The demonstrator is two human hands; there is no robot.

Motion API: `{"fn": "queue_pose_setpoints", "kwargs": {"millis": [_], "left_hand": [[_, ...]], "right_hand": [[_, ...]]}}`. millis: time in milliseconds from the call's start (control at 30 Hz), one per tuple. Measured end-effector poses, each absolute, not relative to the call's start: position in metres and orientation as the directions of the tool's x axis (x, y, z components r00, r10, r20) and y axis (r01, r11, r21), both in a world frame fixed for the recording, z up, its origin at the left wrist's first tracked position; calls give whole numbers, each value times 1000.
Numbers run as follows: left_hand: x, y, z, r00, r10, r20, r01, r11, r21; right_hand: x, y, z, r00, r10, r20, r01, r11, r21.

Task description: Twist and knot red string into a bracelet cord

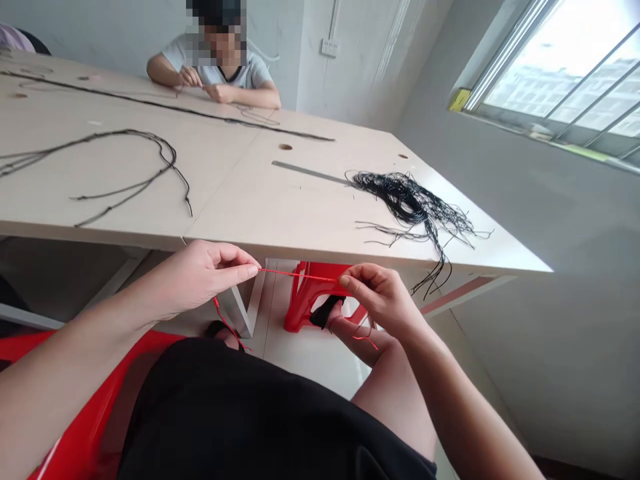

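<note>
A thin red cord (pixel 300 275) runs taut and nearly level between my two hands, just in front of the table's near edge. My left hand (pixel 213 273) pinches one end between thumb and fingertips, and a red tail dangles below it. On the other side my right hand (pixel 375 290) pinches the cord the same way, with a short loose end hanging beneath. Both hands are in the air over my lap, apart from the table.
On the pale table (pixel 240 193) lie a tangled bundle of black cords (pixel 410 200), a metal ruler (pixel 310 171) and looped dark cords (pixel 165 150). Across it sits a person (pixel 215 73) holding a thin cord. A red stool (pixel 300 300) stands under the table.
</note>
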State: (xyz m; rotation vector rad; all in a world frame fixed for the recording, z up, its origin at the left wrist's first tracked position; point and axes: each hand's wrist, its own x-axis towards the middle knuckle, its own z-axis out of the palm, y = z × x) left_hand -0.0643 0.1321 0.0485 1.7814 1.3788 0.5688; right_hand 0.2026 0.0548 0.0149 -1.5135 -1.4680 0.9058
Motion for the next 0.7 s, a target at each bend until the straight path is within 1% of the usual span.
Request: {"fn": "queue_pose_setpoints", "kwargs": {"millis": [67, 167, 267, 333, 467, 533, 700], "left_hand": [[-69, 155, 55, 283, 955, -87, 591, -102, 800], [-66, 196, 66, 232, 971, -64, 604, -93, 791], [-49, 236, 78, 93, 996, 5, 657, -65, 751], [-33, 260, 84, 73, 997, 13, 666, -58, 744], [-5, 298, 85, 37, 999, 2, 682, -26, 731], [0, 310, 81, 27, 1000, 0, 684, -19, 730], [-3, 322, 72, 36, 999, 0, 703, -25, 710]], "right_hand": [[213, 76, 26, 120, 987, 110, 496, 36, -867], [227, 118, 45, 226, 961, 161, 579, 0, -815], [235, 164, 61, 272, 950, 156, 612, -46, -789], [238, 194, 65, 305, 943, 132, 635, -98, -766], [246, 241, 59, 358, 933, 38, 663, -225, -714], [252, 255, 51, 366, 931, 12, 681, -259, -685], [264, 269, 34, 360, 931, 62, 735, -242, -633]]}}
